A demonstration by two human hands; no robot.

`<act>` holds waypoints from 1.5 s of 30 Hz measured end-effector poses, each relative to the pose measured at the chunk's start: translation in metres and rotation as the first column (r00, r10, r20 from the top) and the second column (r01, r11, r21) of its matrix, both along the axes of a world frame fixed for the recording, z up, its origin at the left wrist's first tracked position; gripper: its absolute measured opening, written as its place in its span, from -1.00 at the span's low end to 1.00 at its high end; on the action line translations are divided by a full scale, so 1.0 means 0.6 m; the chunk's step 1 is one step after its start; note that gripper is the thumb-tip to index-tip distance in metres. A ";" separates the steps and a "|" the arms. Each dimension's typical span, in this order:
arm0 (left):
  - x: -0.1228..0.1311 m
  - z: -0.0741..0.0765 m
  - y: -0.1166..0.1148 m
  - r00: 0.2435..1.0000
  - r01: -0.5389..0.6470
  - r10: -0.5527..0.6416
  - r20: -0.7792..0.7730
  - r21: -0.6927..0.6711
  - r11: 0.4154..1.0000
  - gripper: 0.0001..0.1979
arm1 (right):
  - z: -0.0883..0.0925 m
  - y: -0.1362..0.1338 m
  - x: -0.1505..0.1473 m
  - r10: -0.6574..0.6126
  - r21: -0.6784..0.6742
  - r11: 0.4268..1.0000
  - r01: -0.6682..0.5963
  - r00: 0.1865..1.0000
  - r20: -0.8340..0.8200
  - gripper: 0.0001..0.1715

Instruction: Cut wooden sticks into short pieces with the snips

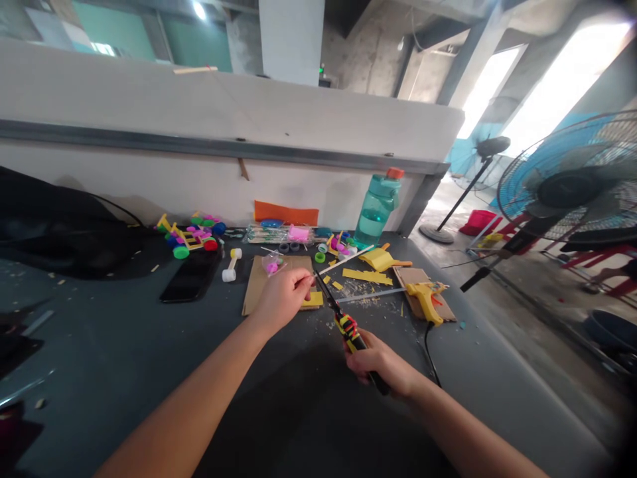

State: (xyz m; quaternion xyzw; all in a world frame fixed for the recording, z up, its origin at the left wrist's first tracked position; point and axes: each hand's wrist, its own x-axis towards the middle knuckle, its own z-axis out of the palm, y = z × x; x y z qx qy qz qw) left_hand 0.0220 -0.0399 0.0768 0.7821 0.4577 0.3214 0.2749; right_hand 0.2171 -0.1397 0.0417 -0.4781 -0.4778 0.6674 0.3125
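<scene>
My left hand point(286, 295) is closed in a pinch around the near end of a thin white stick point(348, 259), which points away to the right. In my right hand point(375, 362) is a utility knife point(351, 330) with a yellow, red and black handle. Its long dark blade reaches up and left, close to my left fingertips and the stick; whether it touches the stick I cannot tell. A yellow piece point(314, 300) lies on the cardboard point(253, 292) under my left hand. Yellow scraps point(367, 276) and pale shavings are scattered beyond the blade.
A yellow glue gun point(425, 300) rests on cardboard at right, its cord trailing nearby. Behind stand a teal bottle point(372, 216) and small colourful toy cars point(192, 237). A black phone point(186, 282) lies left. A large fan point(562, 189) stands beyond the table's right edge.
</scene>
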 end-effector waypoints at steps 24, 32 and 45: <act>0.008 0.007 -0.011 0.967 -0.024 0.097 -0.234 0.296 0.955 -0.78 | 0.007 -0.002 0.003 0.002 0.011 1.000 -0.003 0.998 0.067 -0.80; 0.005 0.002 -0.007 0.991 -0.030 0.050 -0.125 0.158 0.987 -0.77 | 0.018 -0.002 -0.005 -0.013 0.065 0.998 0.004 0.988 0.152 -0.81; 0.004 -0.003 -0.001 0.998 -0.040 0.041 -0.053 0.019 0.999 -0.67 | -0.004 -0.001 0.001 -0.003 -0.030 1.000 0.001 0.998 -0.065 -0.81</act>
